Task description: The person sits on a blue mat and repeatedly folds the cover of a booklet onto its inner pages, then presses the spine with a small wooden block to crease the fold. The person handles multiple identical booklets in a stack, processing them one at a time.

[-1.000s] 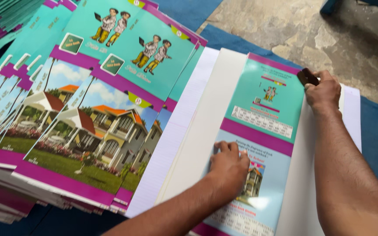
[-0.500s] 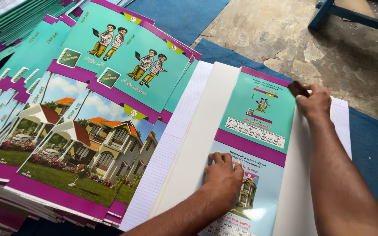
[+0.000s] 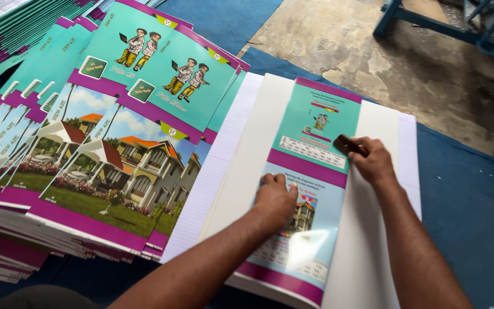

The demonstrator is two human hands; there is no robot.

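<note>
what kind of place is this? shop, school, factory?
Most likely a small notebook bindery or print workshop. Fanned stacks of identical covers lie on a blue mat over a rough concrete floor. The left hand presses a cover strip on a white block; the right hand rubs with a dark tool.

This looked like a small bookbinding or notebook-making workshop, since glossy teal-and-magenta printed notebook covers lay fanned out in thick overlapping stacks across a blue cloth-covered surface. Another tall stack of teal-edged finished notebooks stood at the far left corner, and a wide white pile of ruled paper sheets carried one folded cover strip. Beyond the work area ran a rough, stained bare concrete floor with the legs of a blue painted wooden frame, all plain and workmanlike.
</note>
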